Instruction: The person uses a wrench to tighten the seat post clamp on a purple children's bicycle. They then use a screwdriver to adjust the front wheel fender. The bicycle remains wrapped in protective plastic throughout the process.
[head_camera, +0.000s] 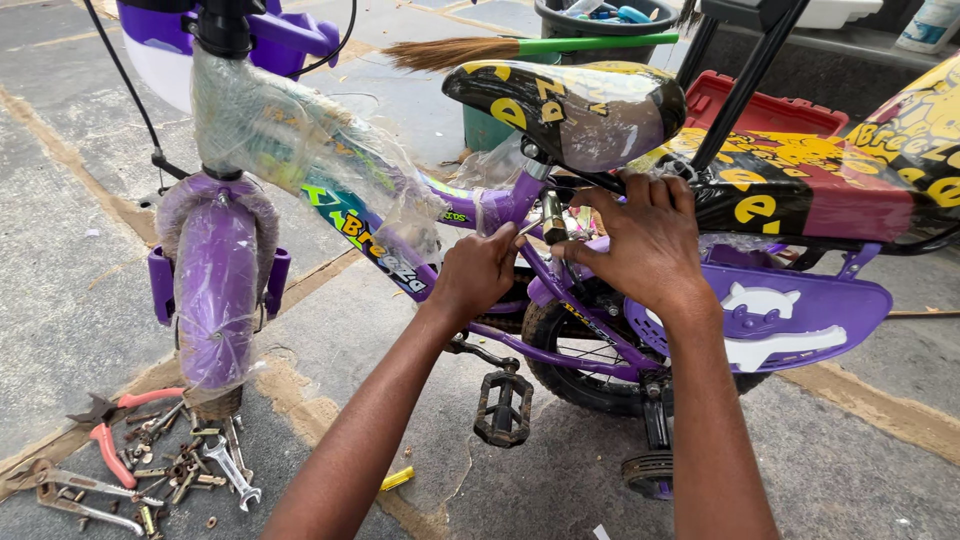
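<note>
Bicycle: a small purple child's bicycle (560, 330) is standing upright on the concrete floor (60, 250), its frame still wearing loose clear plastic wrap.
Seat: a black and yellow seat (570, 110) is sitting just above both hands, its surface covered in film.
Seat clamp: a metal seat post and clamp (552, 215) are lying directly under the seat, between the two hands, at the top of the purple frame.
Left hand: the left hand (480, 272) is closing into a loose fist, its fingers curling together and pinching a thin metal tool that is pointing toward the clamp; what kind of tool it is cannot be told.
Right hand: the right hand (645, 240) is cupping the clamp area from the other side, fingers pressing together and bending over the frame beneath the seat; what the fingertips are gripping is hidden.
Front wheel: the wrapped front wheel (215, 290) is resting toward the left side of the floor.
Pedal: a black pedal (503, 408) is hanging below the left forearm.
Loose tools: red-handled pliers (108, 425), a wrench (235, 470) and scattered bolts are lying at the bottom left corner of the floor, well apart from both hands.
Broom: a green-handled broom (520, 48) is lying behind the seat.
</note>
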